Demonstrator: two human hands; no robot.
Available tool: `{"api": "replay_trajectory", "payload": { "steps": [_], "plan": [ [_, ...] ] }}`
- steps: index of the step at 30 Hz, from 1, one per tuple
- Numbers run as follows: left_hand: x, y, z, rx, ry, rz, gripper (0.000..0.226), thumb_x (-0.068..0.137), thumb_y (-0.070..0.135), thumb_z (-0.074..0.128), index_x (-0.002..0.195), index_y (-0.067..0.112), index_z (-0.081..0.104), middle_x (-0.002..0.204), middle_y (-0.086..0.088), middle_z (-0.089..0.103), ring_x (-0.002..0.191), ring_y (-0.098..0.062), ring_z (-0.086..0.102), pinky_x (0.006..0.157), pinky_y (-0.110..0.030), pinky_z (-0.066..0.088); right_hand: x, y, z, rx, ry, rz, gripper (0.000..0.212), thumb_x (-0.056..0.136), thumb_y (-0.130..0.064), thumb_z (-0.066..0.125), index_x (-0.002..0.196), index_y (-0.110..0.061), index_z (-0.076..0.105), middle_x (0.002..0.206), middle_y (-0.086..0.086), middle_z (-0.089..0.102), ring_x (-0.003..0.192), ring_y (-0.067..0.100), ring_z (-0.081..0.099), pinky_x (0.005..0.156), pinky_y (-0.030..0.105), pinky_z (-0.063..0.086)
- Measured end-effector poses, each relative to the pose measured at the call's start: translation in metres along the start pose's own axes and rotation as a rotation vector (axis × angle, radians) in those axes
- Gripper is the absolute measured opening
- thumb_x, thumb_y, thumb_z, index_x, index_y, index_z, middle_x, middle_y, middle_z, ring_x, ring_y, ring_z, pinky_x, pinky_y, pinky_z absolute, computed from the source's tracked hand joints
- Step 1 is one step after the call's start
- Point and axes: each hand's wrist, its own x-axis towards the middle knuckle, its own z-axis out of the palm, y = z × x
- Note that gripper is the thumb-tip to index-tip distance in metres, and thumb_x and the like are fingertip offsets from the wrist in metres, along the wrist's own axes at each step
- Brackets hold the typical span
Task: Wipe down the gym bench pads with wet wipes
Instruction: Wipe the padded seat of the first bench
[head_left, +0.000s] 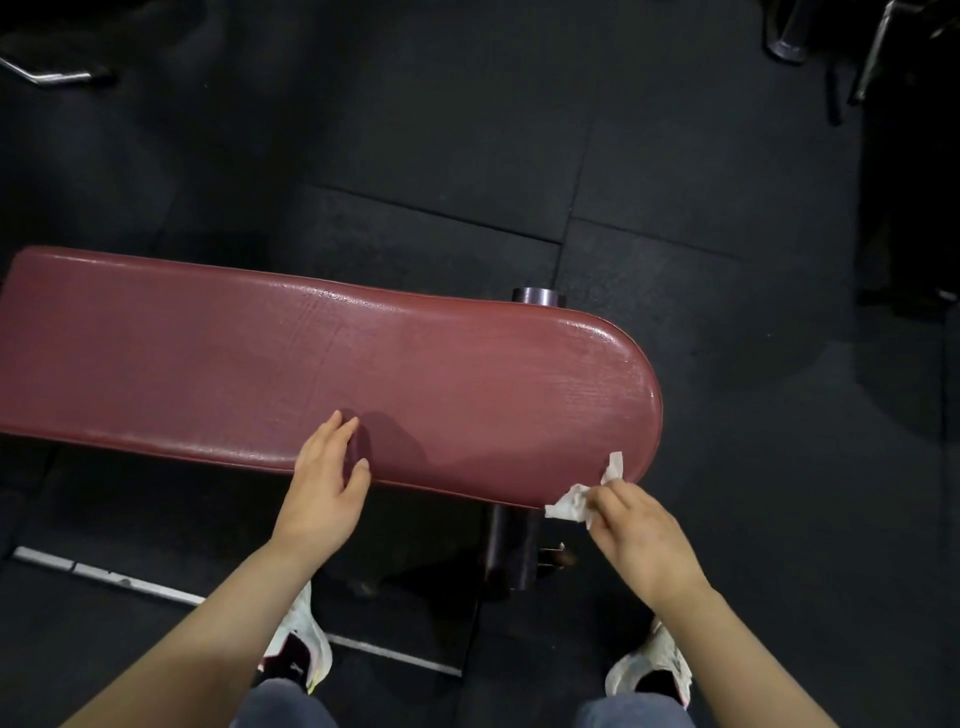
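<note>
A dark red bench pad (322, 358) runs across the view from the left edge to a rounded right end that shines wet. My left hand (327, 478) rests flat on the pad's near edge with straight fingers. My right hand (636, 535) pinches a crumpled white wet wipe (576, 501) against the pad's near side, close to the rounded end. Part of the wipe sticks up over the pad's edge.
Black rubber floor tiles (467, 130) surround the bench. A dark bench post (511, 551) stands under the pad near my right hand. My two white shoes (301, 644) are on the floor below. Metal equipment legs (789, 36) stand at the far right, a chrome bar (47, 75) at the far left.
</note>
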Motion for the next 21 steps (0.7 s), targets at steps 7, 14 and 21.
{"api": "replay_trajectory", "payload": {
  "steps": [7,14,21],
  "plan": [
    [-0.006,0.012,0.002,-0.001,-0.024,0.011,0.053,0.101,0.021,0.050,0.152,0.020,0.035,0.162,0.005,0.022,0.149,-0.012,0.015,0.121,-0.039,0.020,-0.008,0.015,0.003,0.080,0.026,0.345,0.005,0.090,-0.012,0.059,0.094,-0.016,0.061,0.093,-0.008,0.056,0.074,0.016,0.056,0.056,0.029,0.042],
    [-0.018,0.035,0.004,-0.036,-0.081,0.046,0.052,0.101,0.022,0.050,0.151,0.021,0.036,0.160,0.006,0.024,0.148,-0.010,0.016,0.119,-0.044,0.029,-0.011,0.009,-0.019,0.594,0.252,0.748,0.015,0.088,-0.019,0.061,0.084,-0.034,0.061,0.081,-0.007,0.063,0.067,0.007,0.059,0.058,0.017,0.043],
    [-0.034,0.080,-0.009,-0.061,-0.129,0.145,0.053,0.101,0.023,0.049,0.152,0.026,0.034,0.158,0.010,0.028,0.146,-0.003,0.018,0.120,-0.029,0.020,0.004,-0.046,-0.064,1.040,0.142,0.677,0.026,0.090,-0.009,0.063,0.105,-0.030,0.062,0.083,-0.003,0.067,0.069,0.006,0.067,0.062,0.018,0.054]
  ]
}}
